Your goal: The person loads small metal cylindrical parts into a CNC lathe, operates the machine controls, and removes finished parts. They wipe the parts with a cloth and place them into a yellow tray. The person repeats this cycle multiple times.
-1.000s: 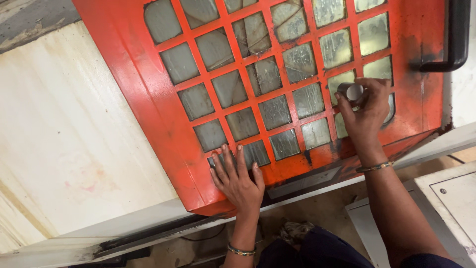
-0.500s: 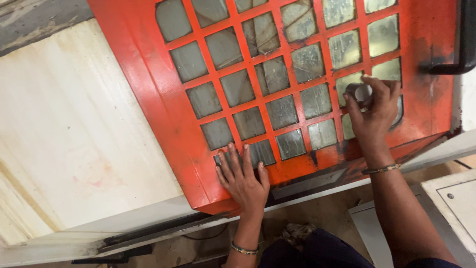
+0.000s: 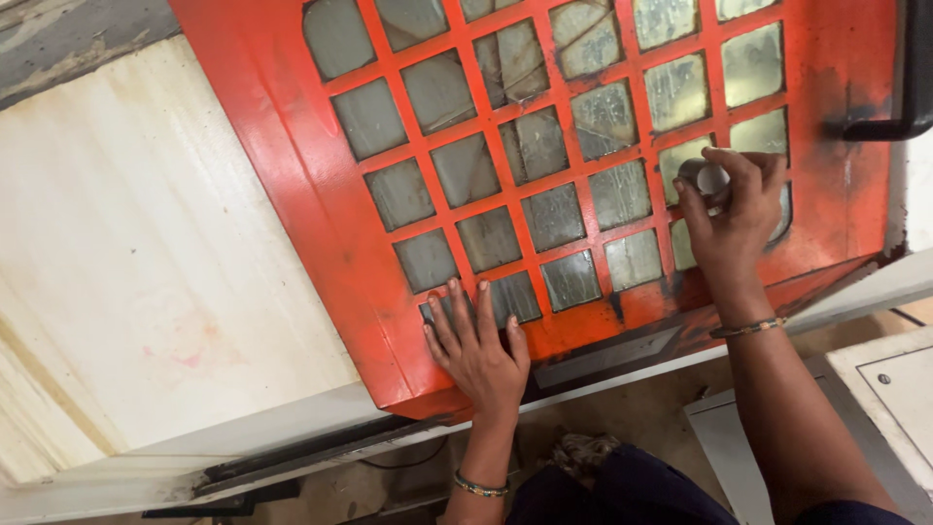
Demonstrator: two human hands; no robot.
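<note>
While my right hand (image 3: 731, 216) curls over a small round metal piece (image 3: 702, 177), its fingers (image 3: 748, 165) closed around the top and the thumb pressing from the left side, I see that piece sitting against one of the lower right panes of the grille, near the panel's right edge. That wrapped grip looks suited to pressing or turning the piece against the surface, though I cannot tell which. My left hand (image 3: 478, 348) holds nothing: it lies flat with fingers (image 3: 459, 313) spread on the bottom edge of the orange panel (image 3: 292, 185), fingertips just reaching the lowest row of panes, and I judge it is there to steady the panel while the other hand works. The panel itself is a big orange-red frame with a grid of square, cloudy grey panes (image 3: 530, 146), smeared and scratched, with dark grime near the lower right corner. A black handle (image 3: 899, 117) stands at its right edge. Left of the panel spreads a pale cream surface (image 3: 136, 272) with faint stains. Below runs a white rail (image 3: 292, 428), and a white box (image 3: 894, 389) sits at the lower right. I see no labels or signs.
</note>
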